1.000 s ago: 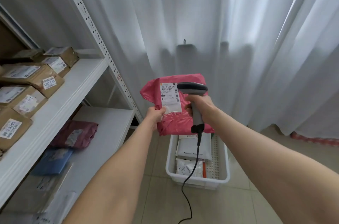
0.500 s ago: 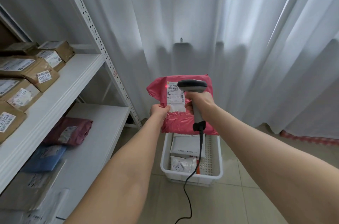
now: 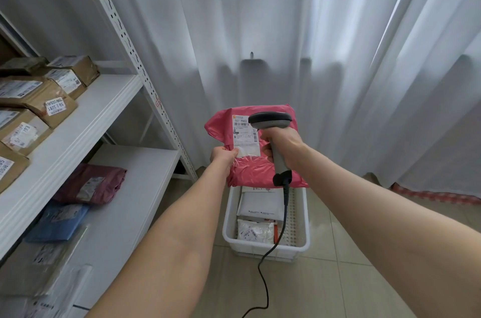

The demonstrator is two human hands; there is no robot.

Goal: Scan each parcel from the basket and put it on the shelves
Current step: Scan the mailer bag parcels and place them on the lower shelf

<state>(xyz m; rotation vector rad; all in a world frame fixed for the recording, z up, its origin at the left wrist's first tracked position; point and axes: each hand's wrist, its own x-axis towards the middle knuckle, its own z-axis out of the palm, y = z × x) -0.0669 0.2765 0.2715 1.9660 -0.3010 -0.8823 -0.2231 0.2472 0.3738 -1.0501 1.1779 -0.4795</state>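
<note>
A pink plastic parcel (image 3: 253,172) with a white shipping label hangs upright in front of me, above the basket. My left hand (image 3: 223,157) grips its lower left edge beside the label. My right hand (image 3: 282,144) is closed around the handle of a grey barcode scanner (image 3: 270,122), whose head points at the label's top. The scanner's black cable drops to the floor. Below, a white plastic basket (image 3: 303,242) on the tiled floor holds several white and grey parcels (image 3: 260,207).
White metal shelves (image 3: 86,122) stand at my left. The upper board carries several brown cardboard parcels (image 3: 39,101); the lower board holds a maroon bag (image 3: 91,185), a blue bag (image 3: 58,221) and clear-wrapped parcels. White curtains hang behind the basket.
The view has shifted slightly, so parcel and basket sit a little further right. The red scanning dot seen on the label half a second ago is no longer visible.
</note>
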